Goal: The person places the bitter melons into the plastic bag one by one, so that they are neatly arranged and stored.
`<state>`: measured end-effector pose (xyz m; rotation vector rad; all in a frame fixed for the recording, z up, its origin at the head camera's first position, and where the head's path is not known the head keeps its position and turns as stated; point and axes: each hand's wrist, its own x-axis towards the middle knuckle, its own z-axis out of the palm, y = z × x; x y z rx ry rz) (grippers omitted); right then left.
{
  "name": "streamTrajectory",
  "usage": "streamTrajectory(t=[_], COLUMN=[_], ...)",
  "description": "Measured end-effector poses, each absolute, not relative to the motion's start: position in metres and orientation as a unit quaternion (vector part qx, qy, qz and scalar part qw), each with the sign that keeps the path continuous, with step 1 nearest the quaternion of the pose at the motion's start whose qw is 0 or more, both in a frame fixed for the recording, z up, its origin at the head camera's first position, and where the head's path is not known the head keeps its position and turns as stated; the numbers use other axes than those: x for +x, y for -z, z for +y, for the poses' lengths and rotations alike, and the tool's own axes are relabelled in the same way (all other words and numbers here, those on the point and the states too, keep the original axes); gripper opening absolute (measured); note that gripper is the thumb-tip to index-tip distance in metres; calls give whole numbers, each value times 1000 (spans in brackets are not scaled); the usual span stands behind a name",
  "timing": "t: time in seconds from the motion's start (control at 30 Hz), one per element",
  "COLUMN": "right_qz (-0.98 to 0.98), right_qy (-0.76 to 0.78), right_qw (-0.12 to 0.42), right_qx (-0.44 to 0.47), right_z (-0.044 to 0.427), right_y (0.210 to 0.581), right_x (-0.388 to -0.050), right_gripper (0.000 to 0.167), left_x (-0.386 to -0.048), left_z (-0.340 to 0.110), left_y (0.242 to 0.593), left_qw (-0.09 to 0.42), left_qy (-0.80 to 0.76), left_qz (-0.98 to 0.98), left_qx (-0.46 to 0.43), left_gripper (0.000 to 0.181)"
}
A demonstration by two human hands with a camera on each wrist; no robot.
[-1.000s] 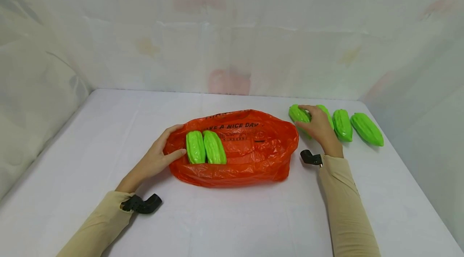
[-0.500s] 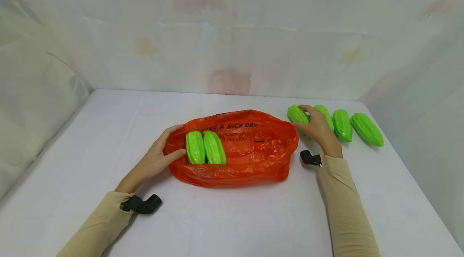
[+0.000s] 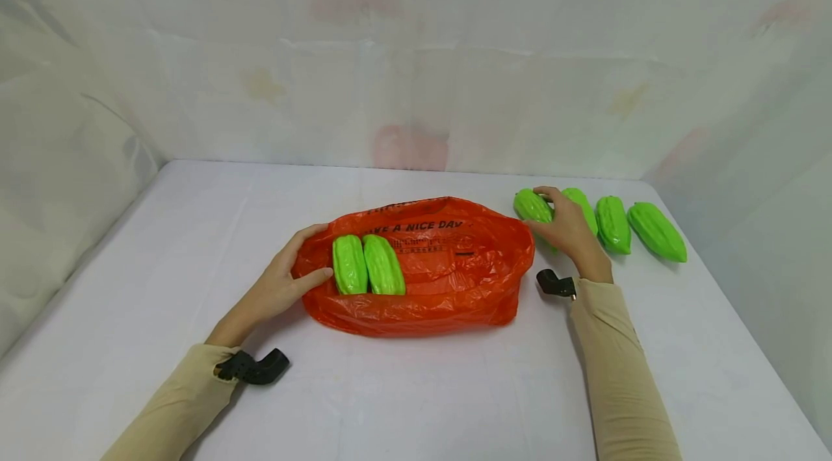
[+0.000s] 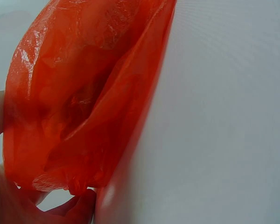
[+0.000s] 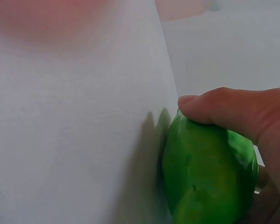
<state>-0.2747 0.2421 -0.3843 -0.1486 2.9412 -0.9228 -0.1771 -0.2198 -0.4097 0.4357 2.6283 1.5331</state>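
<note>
Under my right hand, a green gourd; at my left hand, a red bag.
My right thumb and fingers, parted by the gourd's width, grip it from both sides; whether it touches the table I can't tell. Well left of that grip, my other hand holds the bag's end, thumb spread from fingers, with two gourds inside near the thumb. Three more gourds lie right of my right hand.
</note>
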Motion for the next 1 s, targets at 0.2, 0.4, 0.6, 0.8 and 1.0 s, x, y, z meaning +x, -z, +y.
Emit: streamTrajectory(t=[0.2,0.4,0.6,0.8,1.0], right_qz=[949,945,943,939,939], right_qy=[310,323,329,340,339], right_qw=[24,18,11,4,0], right_qx=[-48,-47,-51,-54,-54], right_z=[242,242,242,241,241], right_y=[382,378,373,367,362], right_x=[-273,-271,-269,-267,-265], right_gripper=[70,70,70,71,71], left_x=[-177,-177,-177,-177,-177], left_z=[-220,-220,-220,-220,-220], left_y=[410,410,411,410,410], left_qw=[32,32,33,35,37], left_qy=[-497,-497,-494,-495,-492], left_qz=[855,856,858,858,859], left_qx=[141,141,137,136,133], left_gripper=[67,67,67,67,67])
